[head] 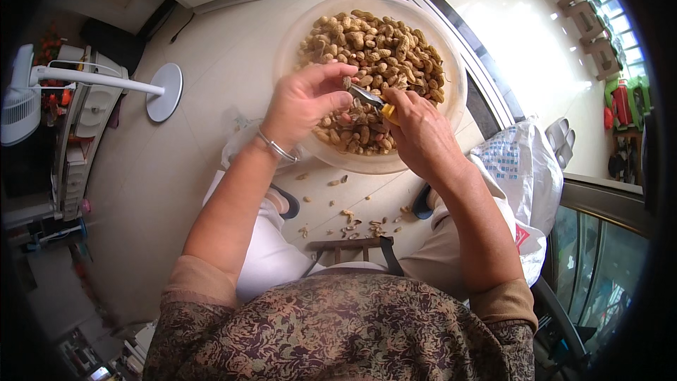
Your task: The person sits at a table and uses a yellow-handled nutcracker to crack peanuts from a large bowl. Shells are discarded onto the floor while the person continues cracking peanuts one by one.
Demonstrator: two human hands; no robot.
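A wide round plastic basin [285, 47] full of peanuts in their shells [381, 53] stands on the floor before me. Above its near half, my left hand [312, 95] pinches a peanut [347, 83] between thumb and fingers. My right hand [423, 132] grips pliers [390, 112] with yellow handles, whose metal jaws point left at that peanut. Whether the jaws touch it I cannot tell. Loose shell pieces [362, 111] lie on the heap under my hands.
Peanut shells [376, 227] are scattered over the tiled floor between my feet. A woven plastic sack [508, 159] bearing writing stands at my right, a clear plastic bag [238, 140] at my left. Farther left is a white standing fan [165, 92]. A door track [449, 26] runs beyond the basin.
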